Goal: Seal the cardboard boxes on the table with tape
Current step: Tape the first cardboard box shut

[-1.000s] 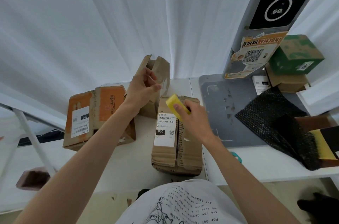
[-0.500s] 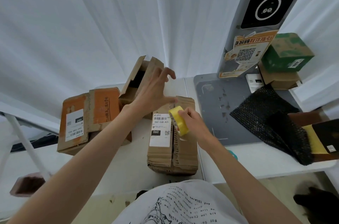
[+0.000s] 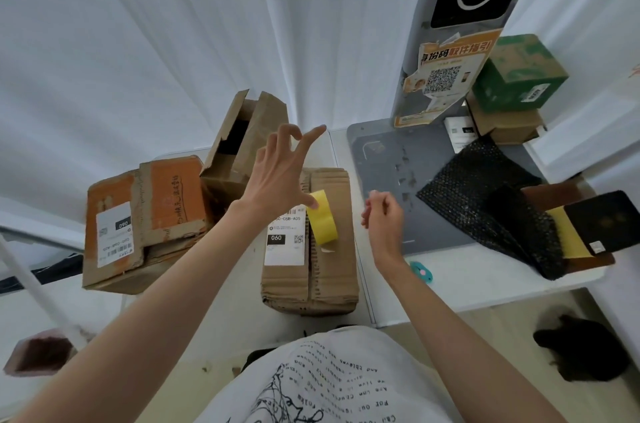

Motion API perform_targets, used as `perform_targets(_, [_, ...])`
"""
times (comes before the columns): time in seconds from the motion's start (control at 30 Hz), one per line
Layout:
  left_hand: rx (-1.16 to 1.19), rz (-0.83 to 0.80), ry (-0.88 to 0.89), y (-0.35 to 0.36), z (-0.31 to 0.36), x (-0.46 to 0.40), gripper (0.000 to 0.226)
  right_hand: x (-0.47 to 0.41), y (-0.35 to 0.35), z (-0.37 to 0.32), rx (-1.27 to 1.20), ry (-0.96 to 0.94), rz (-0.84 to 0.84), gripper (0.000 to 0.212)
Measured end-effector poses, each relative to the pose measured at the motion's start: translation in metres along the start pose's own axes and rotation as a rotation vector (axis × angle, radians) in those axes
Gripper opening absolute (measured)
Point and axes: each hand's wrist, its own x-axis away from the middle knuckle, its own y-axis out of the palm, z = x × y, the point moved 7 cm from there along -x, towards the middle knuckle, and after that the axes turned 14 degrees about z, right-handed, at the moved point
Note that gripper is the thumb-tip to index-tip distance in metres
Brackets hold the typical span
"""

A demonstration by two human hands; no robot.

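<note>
A yellow tape roll [image 3: 322,218] stands on edge on top of the brown corrugated box [image 3: 329,270], beside that box's white label. My left hand [image 3: 280,176] hovers over the box's far end with fingers spread and holds nothing; its thumb tip is at the roll's upper edge. My right hand [image 3: 382,214] is off to the right of the roll, fingers loosely curled, empty. A small box [image 3: 239,142] with its flaps open stands tilted behind. An orange-and-brown box [image 3: 142,225] lies at the left.
A grey mat [image 3: 391,180] covers the table's right side, with black bubble wrap [image 3: 491,200] and a dark flat package [image 3: 609,225] on it. A green box [image 3: 519,76] sits stacked at the back right. A teal cutter [image 3: 420,270] lies near the front edge.
My left hand let go of the open small box and moved right over the corrugated box. My right hand set the tape roll down on that box and drew away to the right.
</note>
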Motion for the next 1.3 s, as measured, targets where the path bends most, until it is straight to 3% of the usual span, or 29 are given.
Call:
perform_targets(0.13, [0.001, 0.006, 0.009, 0.001, 0.004, 0.001, 0.138, -0.035, -0.058, 0.047, 0.274, 0.025, 0.329, 0.011])
perform_targets(0.17, [0.001, 0.012, 0.006, 0.001, 0.004, 0.002, 0.137, -0.043, -0.07, 0.067, 0.396, 0.077, 0.345, 0.006])
perform_targets(0.3, [0.004, 0.01, 0.0, 0.0, 0.006, 0.005, 0.134, -0.055, -0.105, 0.134, 0.909, 0.318, 0.272, 0.047])
perform_targets(0.43, [0.018, 0.019, -0.009, -0.004, 0.008, 0.009, 0.128, -0.047, -0.124, 0.162, 1.032, 0.384, 0.214, 0.046])
perform_targets(0.53, [0.032, 0.036, -0.011, -0.007, 0.01, 0.012, 0.118, -0.047, -0.127, 0.171, 1.012, 0.367, 0.194, 0.044])
perform_targets(0.67, [0.07, 0.064, -0.009, -0.006, 0.011, 0.016, 0.081, -0.046, -0.125, 0.163, 0.825, 0.352, 0.328, 0.037])
perform_targets(0.83, [0.051, 0.04, 0.0, -0.002, 0.005, 0.021, 0.052, -0.036, -0.106, 0.113, 0.355, 0.049, 0.524, 0.02])
perform_targets(1.0, [0.026, 0.021, -0.021, 0.0, 0.001, 0.023, 0.056, -0.037, -0.045, 0.034, 0.055, -0.169, 0.25, 0.028])
perform_targets(1.17, [0.005, 0.003, -0.037, 0.0, 0.0, 0.023, 0.064, -0.017, 0.013, -0.032, 0.002, -0.305, -0.132, 0.027])
perform_targets(1.3, [-0.012, -0.014, -0.048, 0.003, 0.0, 0.023, 0.076, 0.001, 0.036, -0.058, 0.056, -0.384, -0.34, 0.027])
